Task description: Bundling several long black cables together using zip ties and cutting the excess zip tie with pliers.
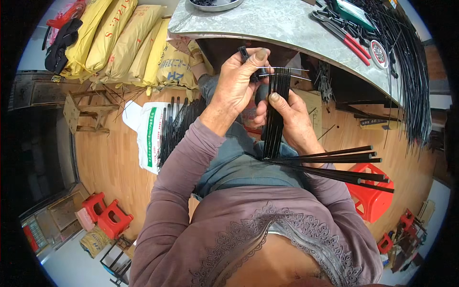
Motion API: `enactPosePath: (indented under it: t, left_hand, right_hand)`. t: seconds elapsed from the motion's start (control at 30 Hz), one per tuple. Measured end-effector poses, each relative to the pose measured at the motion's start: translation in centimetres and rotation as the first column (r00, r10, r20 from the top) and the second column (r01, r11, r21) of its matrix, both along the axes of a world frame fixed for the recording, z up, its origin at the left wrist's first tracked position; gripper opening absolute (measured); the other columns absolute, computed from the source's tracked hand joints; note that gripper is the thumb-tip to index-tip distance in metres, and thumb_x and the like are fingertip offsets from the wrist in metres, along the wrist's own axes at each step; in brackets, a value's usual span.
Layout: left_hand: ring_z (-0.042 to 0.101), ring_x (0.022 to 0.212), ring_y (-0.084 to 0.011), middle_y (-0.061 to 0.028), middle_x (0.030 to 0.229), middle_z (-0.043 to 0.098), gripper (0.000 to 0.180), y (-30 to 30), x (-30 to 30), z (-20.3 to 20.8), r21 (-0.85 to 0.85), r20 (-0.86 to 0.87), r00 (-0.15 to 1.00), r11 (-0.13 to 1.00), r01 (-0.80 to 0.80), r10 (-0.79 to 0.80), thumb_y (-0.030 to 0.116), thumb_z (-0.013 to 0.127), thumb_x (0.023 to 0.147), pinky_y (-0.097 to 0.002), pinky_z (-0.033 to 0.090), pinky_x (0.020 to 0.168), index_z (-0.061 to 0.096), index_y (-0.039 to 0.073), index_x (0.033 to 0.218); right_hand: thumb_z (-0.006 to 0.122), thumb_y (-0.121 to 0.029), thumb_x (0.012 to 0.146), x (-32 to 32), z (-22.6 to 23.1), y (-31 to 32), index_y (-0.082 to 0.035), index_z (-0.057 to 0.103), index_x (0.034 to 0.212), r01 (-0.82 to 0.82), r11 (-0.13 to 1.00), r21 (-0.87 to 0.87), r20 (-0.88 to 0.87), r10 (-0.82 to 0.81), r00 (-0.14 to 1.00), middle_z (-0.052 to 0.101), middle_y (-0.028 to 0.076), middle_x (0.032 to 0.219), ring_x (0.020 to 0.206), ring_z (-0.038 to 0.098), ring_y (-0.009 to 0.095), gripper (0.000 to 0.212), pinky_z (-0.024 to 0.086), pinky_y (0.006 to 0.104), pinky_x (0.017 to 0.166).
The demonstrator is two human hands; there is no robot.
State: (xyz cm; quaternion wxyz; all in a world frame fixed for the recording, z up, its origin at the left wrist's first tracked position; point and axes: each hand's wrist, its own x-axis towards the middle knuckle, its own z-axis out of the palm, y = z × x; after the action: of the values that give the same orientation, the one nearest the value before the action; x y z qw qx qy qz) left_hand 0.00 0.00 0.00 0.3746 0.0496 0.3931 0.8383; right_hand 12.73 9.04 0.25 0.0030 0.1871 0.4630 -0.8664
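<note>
My left hand (233, 88) is closed on a black plastic piece (244, 53), with its thumb pressed on top. Two thin metal wires (297, 71) stick out to the right from beside that hand. They cross the upper ends of a flat bundle of thin black rods (275, 125) and seem to run through them. My right hand (295, 117) grips this bundle lower down, thumb across its front. The rods hang upright over my lap, while longer black rods (354, 160) fan out to the right from their lower end. Part of the left fingers is hidden.
A grey stone-topped table (272, 24) stands ahead, bearing red-handled cutters (346, 43), a small dish (378, 53) and piled black rods (413, 91). More rods (178, 125) lie by a white sack (148, 136). Yellow sacks (126, 43) and a red stool (370, 193) flank me.
</note>
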Motion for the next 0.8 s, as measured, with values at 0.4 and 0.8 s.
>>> enactPosePath:
  t: [0.4, 0.8]
  left_hand:
    - [0.063, 0.075, -0.0135, -0.0040, 0.085, 0.064, 0.021, 0.50, 0.22, 0.46, -0.044, -0.068, 0.994, 0.995, -0.089, 0.086, 0.020, 0.074, 0.082, -0.0251, 0.050, 0.061, 0.063, 0.007, 0.095]
    - [0.067, 0.078, -0.0192, -0.0103, 0.091, 0.067, 0.022, 0.36, -0.07, 0.28, -0.097, -0.198, 0.974, 0.986, -0.133, 0.112, 0.018, 0.069, 0.086, -0.0308, 0.056, 0.061, 0.062, 0.005, 0.103]
  right_hand:
    - [0.051, -0.022, 0.097, -0.08, 0.09, 0.09, -0.001, 0.050, 0.107, 0.004, 1.000, 0.020, 0.027, -0.005, 1.000, 0.062, 0.009, 0.082, 0.068, 0.064, 0.017, 0.023, 0.055, 0.0270, 0.063]
    - [0.049, -0.022, 0.098, -0.07, 0.03, -0.02, -0.002, 0.050, 0.113, 0.028, 0.999, 0.031, 0.018, -0.028, 0.999, 0.062, 0.007, 0.082, 0.067, 0.064, 0.015, 0.025, 0.054, 0.0254, 0.062]
